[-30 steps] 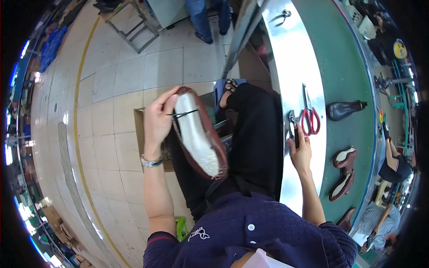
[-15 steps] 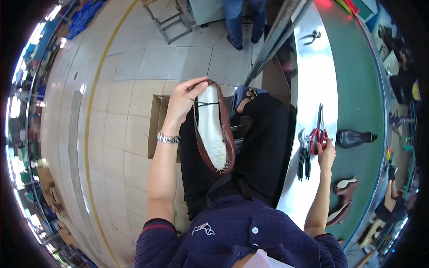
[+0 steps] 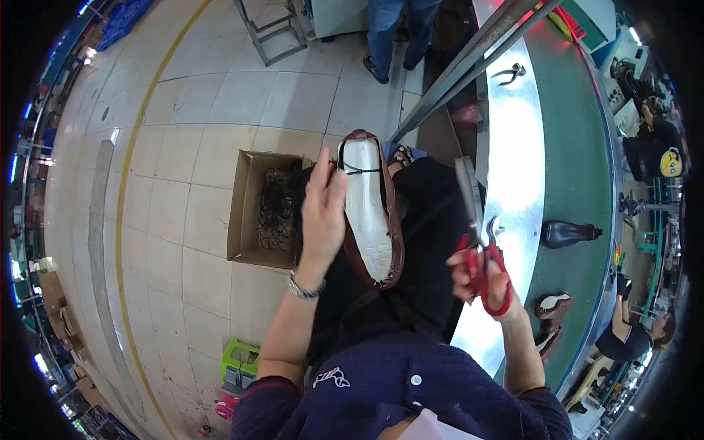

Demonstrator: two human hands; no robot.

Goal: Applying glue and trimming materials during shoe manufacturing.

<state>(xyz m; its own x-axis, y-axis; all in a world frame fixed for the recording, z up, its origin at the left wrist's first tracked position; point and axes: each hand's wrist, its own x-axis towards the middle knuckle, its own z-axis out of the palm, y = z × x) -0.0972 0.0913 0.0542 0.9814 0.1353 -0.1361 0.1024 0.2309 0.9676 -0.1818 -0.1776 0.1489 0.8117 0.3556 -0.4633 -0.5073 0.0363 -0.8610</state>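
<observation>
A brown leather shoe upper (image 3: 396,242) with a white insole (image 3: 363,198) rests on my lap, its long side running away from me. A thin black cord (image 3: 361,171) crosses the insole near the far end. My left hand (image 3: 324,220) is at the shoe's left edge, fingers stretched out and not wrapped round it; whether it touches the edge I cannot tell. My right hand (image 3: 484,282) grips red-handled scissors (image 3: 475,220) right of the shoe, blades pointing away from me. Behind that hand, the metal head of a hand tool (image 3: 496,226) shows on the shiny ledge.
The shiny metal ledge (image 3: 517,139) runs along my right, with pincers (image 3: 510,74) at its far end. Beyond it, a green surface (image 3: 579,183) bears a dark bottle (image 3: 570,233) and brown shoe pieces (image 3: 555,315). A cardboard box (image 3: 246,209) of dark scraps stands left.
My right hand has lifted the scissors off the ledge and brought them left toward the shoe. My left hand has let go of the shoe's far end and moved nearer; the shoe sits slightly further right.
</observation>
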